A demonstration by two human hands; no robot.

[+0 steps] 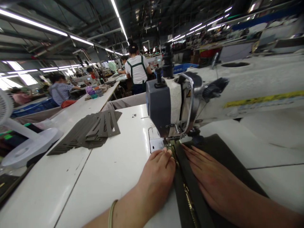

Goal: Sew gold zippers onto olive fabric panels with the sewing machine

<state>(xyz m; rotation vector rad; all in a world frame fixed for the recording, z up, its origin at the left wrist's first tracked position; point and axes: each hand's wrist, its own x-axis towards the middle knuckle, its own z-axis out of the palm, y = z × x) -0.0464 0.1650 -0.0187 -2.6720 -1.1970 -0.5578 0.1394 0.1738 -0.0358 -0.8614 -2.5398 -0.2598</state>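
Note:
A dark olive fabric piece (228, 158) with a brass zipper (187, 193) lies under the head of a white sewing machine (175, 104). My left hand (156, 177) rests on the table just left of the zipper, fingers together and pressed down near the presser foot (169, 141). My right hand (209, 177) lies flat on the fabric to the right of the zipper, fingers stretched out toward the needle.
A fanned stack of cut olive pieces (90, 131) lies on the table to the left. A white fan (21, 139) stands at the far left. Other people work at tables beyond, one standing in a green apron (136, 69).

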